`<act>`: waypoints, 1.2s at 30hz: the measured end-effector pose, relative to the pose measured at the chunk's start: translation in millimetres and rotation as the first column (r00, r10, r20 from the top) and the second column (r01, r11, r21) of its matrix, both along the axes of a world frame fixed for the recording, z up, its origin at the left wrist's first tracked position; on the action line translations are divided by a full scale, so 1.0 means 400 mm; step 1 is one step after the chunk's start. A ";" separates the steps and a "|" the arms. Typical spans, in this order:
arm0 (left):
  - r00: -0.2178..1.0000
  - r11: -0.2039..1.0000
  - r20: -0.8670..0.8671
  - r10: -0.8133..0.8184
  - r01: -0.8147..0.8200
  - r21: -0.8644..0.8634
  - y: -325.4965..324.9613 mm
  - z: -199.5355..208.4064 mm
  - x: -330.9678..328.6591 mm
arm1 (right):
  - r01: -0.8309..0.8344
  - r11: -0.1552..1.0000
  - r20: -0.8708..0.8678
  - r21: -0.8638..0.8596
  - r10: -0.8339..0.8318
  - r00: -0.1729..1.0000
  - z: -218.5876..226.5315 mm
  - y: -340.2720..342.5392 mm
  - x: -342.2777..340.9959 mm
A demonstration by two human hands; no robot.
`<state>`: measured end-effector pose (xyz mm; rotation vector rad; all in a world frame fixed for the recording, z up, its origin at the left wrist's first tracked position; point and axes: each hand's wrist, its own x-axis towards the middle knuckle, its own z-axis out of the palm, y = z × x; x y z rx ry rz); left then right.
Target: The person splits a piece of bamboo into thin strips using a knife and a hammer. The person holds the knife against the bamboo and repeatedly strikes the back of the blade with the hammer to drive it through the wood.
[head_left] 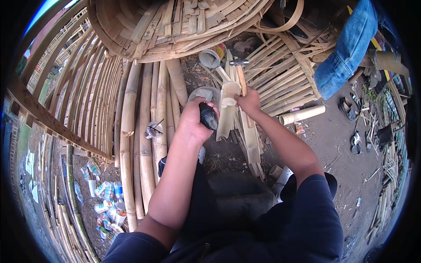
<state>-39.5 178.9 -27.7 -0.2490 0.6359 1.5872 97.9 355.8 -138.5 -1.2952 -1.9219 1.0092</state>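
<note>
My left hand (197, 118) is wrapped round a dark, blunt-ended object (208, 116), like a thick black handle; its far part is hidden. Just beyond that hand lies something clear, like a plastic bowl (205, 93). My right hand (249, 101) grips the wooden handle of a hammer (240, 72), whose metal head points away from me. Split bamboo pieces (226, 122) lie between my hands, with the right hand over their right side.
Long bamboo poles (131, 105) lie to the left, beside a slatted bamboo frame (92, 96). A large woven bamboo basket (175, 41) rises ahead. A plastic cup (153, 129) sits on the poles. Plastic litter (107, 201) lies lower left; a denim-covered limb (346, 52) shows upper right.
</note>
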 end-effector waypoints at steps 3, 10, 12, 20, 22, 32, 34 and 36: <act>0.999 0.999 -0.001 -0.047 0.047 -0.020 0.003 -0.015 0.058 | 0.019 1.000 -0.003 -0.014 -0.019 1.000 0.010 -0.075 0.116; 0.973 0.970 0.000 -0.232 0.231 -0.077 -0.026 -0.072 0.098 | -0.022 0.972 0.006 -0.234 0.024 1.000 0.089 -0.280 0.243; 0.965 0.962 0.021 -0.263 0.264 -0.071 -0.034 -0.072 0.106 | -0.038 0.965 0.081 -0.261 0.061 0.995 0.085 -0.303 0.270; 0.866 0.927 -0.347 -0.361 0.292 -0.235 -0.049 -0.073 0.125 | -0.123 0.962 0.032 -0.243 0.134 0.990 0.069 -0.337 0.304; 0.822 0.921 -0.421 -0.384 0.308 -0.239 -0.044 -0.072 0.120 | -0.128 0.952 0.040 -0.277 0.144 0.989 0.066 -0.315 0.301; 0.807 0.859 -0.321 -0.496 0.402 -0.318 0.042 -0.108 0.139 | -0.110 0.938 0.073 -0.328 0.142 0.987 0.073 -0.233 0.297; 0.777 0.819 -0.291 -0.559 0.461 -0.342 0.051 -0.097 0.164 | -0.089 0.940 0.078 -0.328 0.120 0.990 0.054 -0.216 0.300; 0.796 0.821 -0.243 -0.555 0.478 -0.311 0.060 -0.106 0.168 | -0.051 0.941 0.110 -0.333 0.093 0.990 0.066 -0.210 0.286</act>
